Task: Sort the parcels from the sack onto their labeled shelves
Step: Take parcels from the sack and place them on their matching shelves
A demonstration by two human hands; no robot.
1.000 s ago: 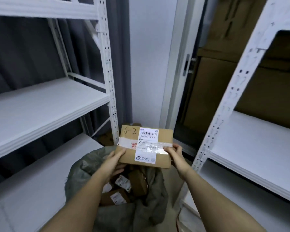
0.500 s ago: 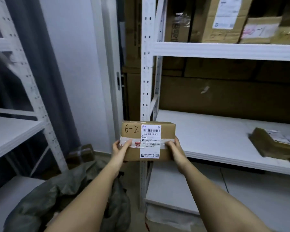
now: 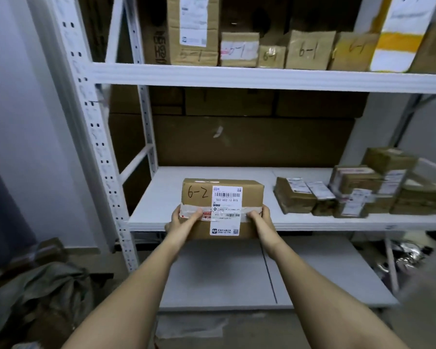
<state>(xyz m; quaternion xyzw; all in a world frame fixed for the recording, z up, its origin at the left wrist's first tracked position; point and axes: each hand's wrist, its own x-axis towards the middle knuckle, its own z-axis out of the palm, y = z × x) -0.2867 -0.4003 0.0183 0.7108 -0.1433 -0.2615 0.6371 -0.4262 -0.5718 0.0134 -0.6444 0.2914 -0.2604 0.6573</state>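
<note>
While our left hand (image 3: 185,220) and right hand (image 3: 259,219) clasp the parcel (image 3: 222,207) by its 2 short ends, thumbs laid over the taped top and the remaining fingers hidden below, we hold it at the front lip of the middle shelf (image 3: 161,212). Handwriting on the box reads "6-2", beside a white shipping label; whether its underside touches the board yet, we cannot tell. To the right on that same level sits a cluster of small parcels (image 3: 350,195), their markings too blurred to read. On the upper shelf (image 3: 262,76), a row of boxes (image 3: 310,50) carries "6-1" in marker, so we judge the level below to be this parcel's destination. The sack (image 3: 35,293) slumps on the floor at near left, and its contents are out of sight. The bottom shelf (image 3: 224,278) shows only white board. Sorting looks well under way, with several parcels already shelved; this 1 remains to be set down and let go, and how many more wait in the sack cannot be judged.
</note>
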